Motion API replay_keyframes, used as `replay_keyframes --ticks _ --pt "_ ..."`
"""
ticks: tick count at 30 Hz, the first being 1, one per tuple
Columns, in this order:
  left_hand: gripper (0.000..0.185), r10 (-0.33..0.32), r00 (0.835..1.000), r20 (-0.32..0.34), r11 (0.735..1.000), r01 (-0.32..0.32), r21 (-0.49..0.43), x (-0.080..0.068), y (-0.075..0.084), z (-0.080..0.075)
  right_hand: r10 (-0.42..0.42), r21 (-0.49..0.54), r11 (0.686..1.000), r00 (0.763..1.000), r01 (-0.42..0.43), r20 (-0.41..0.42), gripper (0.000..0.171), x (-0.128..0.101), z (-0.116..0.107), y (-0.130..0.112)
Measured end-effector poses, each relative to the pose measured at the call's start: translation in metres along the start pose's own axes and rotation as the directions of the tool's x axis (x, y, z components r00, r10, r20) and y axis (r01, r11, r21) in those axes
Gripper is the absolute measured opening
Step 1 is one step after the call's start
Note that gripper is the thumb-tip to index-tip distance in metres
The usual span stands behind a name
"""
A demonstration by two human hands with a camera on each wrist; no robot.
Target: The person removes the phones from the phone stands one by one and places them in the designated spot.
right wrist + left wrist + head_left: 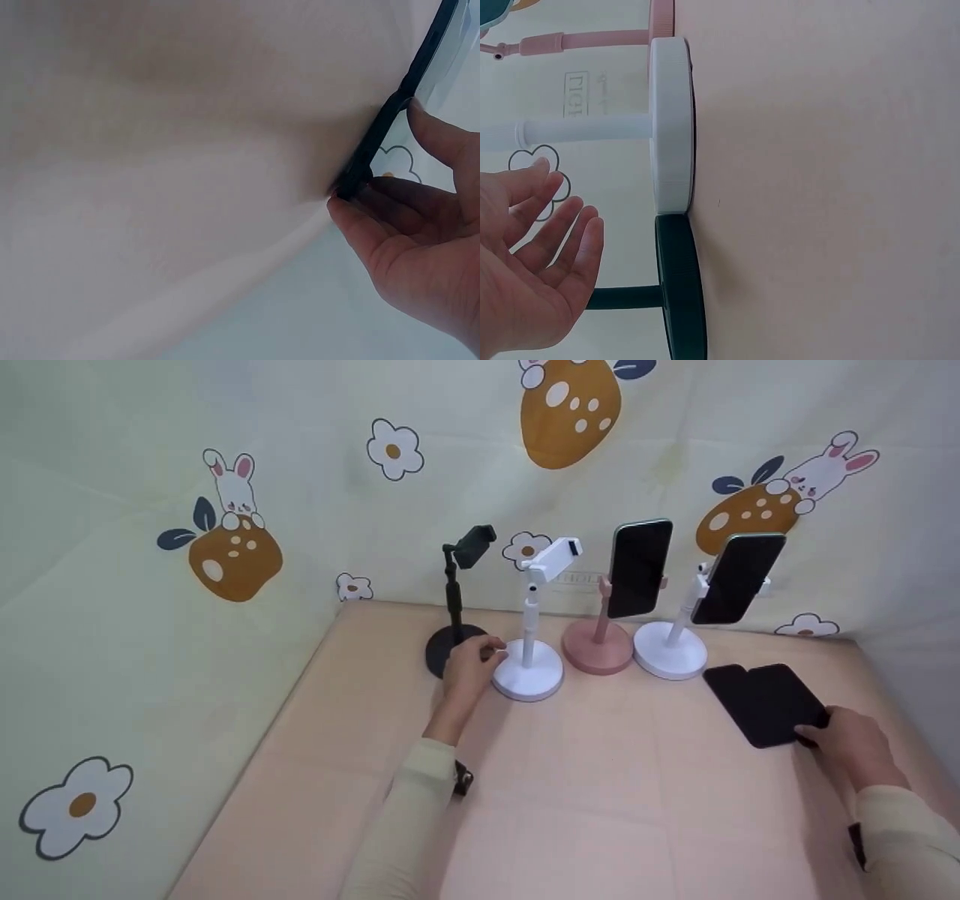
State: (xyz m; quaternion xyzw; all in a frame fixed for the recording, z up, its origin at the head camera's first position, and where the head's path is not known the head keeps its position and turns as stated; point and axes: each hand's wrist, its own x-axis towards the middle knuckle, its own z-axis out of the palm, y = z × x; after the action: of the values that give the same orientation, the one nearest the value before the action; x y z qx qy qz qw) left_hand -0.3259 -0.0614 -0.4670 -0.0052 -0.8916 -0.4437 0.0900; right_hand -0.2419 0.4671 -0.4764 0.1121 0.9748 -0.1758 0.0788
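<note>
My left hand (471, 664) hovers by the bases of a black phone stand (453, 600) and a white phone stand (529, 619). Its fingers are loosely bent and hold nothing, as the left wrist view shows. Both of these stands have bare clamps. At the right of the table, my right hand (859, 742) pinches the near edge of a black phone (787, 701), thumb on top and fingers at its underside. Another flat black phone (727, 686) lies against it on the left; whether they overlap I cannot tell.
A pink stand (598, 649) and a second white stand (670, 652) each hold an upright phone, one phone (640, 570) and another phone (739, 579). The stands line up near the patterned back wall cloth (450, 405). Pink cloth covers the table (570, 802).
</note>
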Motion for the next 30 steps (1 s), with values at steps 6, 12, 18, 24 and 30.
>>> replay_keyframes --ticks 6,12,18,24,30 --pt "0.017 0.003 1.000 0.003 1.000 -0.003 0.002 -0.0014 -0.0009 0.0009 -0.003 0.001 1.000 1.000 0.003 0.003 0.063 -0.0009 0.0008 0.0004" --pt "0.017 -0.013 1.000 0.013 1.000 0.013 0.009 -0.0033 -0.0009 0.0005 -0.048 -0.015 0.999 0.999 0.048 -0.014 0.059 -0.0011 0.0013 0.0005" --pt "0.018 -0.025 0.999 0.025 1.000 0.025 -0.006 -0.0047 0.0004 0.0005 -0.051 -0.006 0.999 0.999 0.051 -0.007 0.053 -0.0016 0.0009 -0.0030" --pt "0.019 -0.025 0.999 0.035 1.000 0.025 0.001 -0.0059 0.0029 0.0006 -0.066 -0.007 0.998 0.998 0.066 0.010 0.042 -0.0034 -0.0008 -0.0034" --pt "0.018 -0.015 0.999 0.036 1.000 0.015 0.008 -0.0058 0.0031 0.0004 -0.079 -0.011 0.997 0.997 0.079 0.000 0.043 -0.0030 -0.0003 -0.0025"
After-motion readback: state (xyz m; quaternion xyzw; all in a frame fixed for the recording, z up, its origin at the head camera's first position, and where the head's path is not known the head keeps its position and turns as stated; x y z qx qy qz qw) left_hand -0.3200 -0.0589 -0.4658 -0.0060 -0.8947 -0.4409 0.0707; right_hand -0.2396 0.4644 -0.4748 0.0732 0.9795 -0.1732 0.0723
